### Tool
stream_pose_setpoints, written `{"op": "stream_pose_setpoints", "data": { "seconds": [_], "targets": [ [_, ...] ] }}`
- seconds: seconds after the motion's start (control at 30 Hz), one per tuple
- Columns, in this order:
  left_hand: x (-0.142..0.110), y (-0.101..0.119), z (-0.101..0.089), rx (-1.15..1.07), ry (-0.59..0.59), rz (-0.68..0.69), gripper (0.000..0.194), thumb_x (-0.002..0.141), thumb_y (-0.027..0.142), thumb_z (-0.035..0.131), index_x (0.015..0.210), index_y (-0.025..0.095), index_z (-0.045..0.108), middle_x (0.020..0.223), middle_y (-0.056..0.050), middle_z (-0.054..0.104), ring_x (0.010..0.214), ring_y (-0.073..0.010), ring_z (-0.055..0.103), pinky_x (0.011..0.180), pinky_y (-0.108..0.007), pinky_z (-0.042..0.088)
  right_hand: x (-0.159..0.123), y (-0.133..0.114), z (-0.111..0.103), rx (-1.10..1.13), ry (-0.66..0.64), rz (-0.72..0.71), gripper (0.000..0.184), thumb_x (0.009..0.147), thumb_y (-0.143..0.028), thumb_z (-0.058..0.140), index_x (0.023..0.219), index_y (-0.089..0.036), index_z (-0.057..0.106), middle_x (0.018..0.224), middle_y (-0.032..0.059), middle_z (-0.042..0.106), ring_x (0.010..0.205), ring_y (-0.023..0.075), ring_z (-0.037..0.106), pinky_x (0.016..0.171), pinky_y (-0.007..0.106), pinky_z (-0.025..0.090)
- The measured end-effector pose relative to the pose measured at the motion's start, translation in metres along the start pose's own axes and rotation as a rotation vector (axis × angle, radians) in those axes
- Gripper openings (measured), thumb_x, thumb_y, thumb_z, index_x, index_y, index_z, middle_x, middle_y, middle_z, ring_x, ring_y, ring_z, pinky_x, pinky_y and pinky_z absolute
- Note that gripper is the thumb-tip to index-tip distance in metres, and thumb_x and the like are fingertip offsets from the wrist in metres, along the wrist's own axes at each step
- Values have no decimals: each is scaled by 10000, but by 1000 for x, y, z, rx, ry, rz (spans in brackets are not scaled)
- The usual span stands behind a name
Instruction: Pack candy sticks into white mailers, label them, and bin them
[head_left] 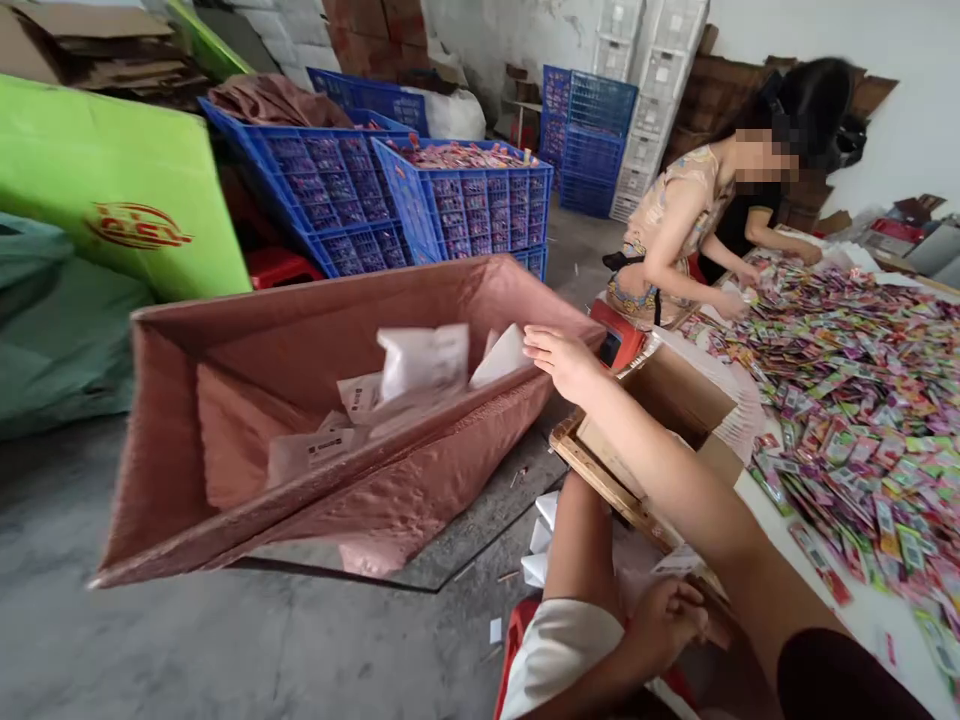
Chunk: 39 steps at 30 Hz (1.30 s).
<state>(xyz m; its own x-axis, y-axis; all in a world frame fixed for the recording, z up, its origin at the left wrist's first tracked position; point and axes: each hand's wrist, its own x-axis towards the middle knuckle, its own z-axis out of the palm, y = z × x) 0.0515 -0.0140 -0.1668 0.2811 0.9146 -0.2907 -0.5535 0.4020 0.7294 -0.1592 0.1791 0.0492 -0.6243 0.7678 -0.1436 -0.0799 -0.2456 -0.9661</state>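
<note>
Head view: the right hand (559, 362) is open beside a white packet (500, 358) at the pink bin (337, 310). The left hand (667, 622) half-curls; I can't tell its contents.

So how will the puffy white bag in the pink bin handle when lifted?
The white bag likely flexes, given its creased surface. Its bulging shape suggests loose filling that may shift. Weight is hard to judge, contents hidden.
</note>
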Motion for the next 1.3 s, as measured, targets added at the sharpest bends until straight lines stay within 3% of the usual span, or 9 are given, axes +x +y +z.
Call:
{"op": "stream_pose_setpoints", "data": {
  "seconds": [0.13, 0.3, 0.4, 0.53, 0.67, 0.8, 0.97, 1.17, 1.3],
  "targets": [
    [-1, -5, 4, 133, 27, 21, 213, 936, 335, 617, 1067, 169, 645, 980, -44, 687, 799, -160, 660, 749, -361, 567, -51, -35, -62, -4, -61, -94, 166, 831, -297, 717, 937, -188, 649, 927, -6, 703, 813, 102, 673, 792, 234, 499],
    [8, 14, 19, 229, -33, 60, 429, 823, 532, 692, 1091, 201, 641, 892, -74, 699, 843, -211, 666, 879, -396, 521, -121, -65, -125, -129, -10, -388, 319, 819, -490, 713, 936, -203, 637, 890, 5, 700, 758, 102, 634, 784, 254, 514],
    [11, 27, 21, 290, -48, 62, 536, 790, 591, 688, 1160, 209, 620, 947, -87, 716, 901, -232, 673, 904, -407, 510, -172, -46, -188, -258, 132, -491, 335, 830, -511, 686, 931, -195, 640, 846, 10, 682, 731, 106, 619, 773, 269, 512],
    [11, 35, 11, 357, -10, 83, 612, 764, 583, 717, 1232, 210, 588, 977, -101, 736, 965, -256, 679, 922, -410, 501, -224, 5, -295, -412, 600, -397, 282, 821, -458, 659, 837, -179, 622, 732, 1, 647, 655, 116, 589, 684, 264, 494],
    [12, 35, 1, 404, 85, 96, 685, 731, 608, 731, 1246, 188, 565, 914, -102, 746, 926, -275, 701, 874, -407, 518, -206, 31, -362, -698, 809, -329, 175, 853, -330, 574, 855, -174, 652, 806, 23, 691, 730, 149, 622, 721, 283, 500],
    [10, 33, 2, 465, 143, 136, 670, 711, 614, 745, 1195, 180, 584, 907, -112, 751, 903, -283, 711, 839, -393, 524, -131, 17, -375, -1135, 717, -222, 239, 924, -202, 483, 1055, -172, 680, 1119, 52, 704, 1025, 152, 638, 941, 276, 474],
    [-1, 16, -6, 505, 223, 193, 572, 724, 635, 720, 1097, 207, 651, 859, -94, 747, 796, -258, 710, 766, -362, 531, -59, 4, -376, -1237, 688, -67, 322, 891, -140, 596, 1209, -103, 640, 1274, 150, 642, 1175, 210, 600, 1017, 309, 442],
    [-12, 7, -19, 594, 204, 125, 503, 724, 677, 681, 1031, 278, 697, 864, -88, 750, 842, -296, 703, 801, -407, 523, -41, 21, -393, -1269, 678, 134, 257, 955, -336, 595, 1092, -128, 656, 1123, 86, 677, 1031, 194, 651, 940, 417, 512],
    [-10, 8, -5, 617, 106, 100, 438, 710, 631, 720, 1016, 318, 711, 891, -87, 747, 840, -301, 692, 786, -423, 521, -50, 17, -398, -1281, 685, 99, 161, 944, -177, 550, 1026, -132, 681, 1074, 73, 708, 979, 165, 646, 872, 294, 489]
  ]
}}
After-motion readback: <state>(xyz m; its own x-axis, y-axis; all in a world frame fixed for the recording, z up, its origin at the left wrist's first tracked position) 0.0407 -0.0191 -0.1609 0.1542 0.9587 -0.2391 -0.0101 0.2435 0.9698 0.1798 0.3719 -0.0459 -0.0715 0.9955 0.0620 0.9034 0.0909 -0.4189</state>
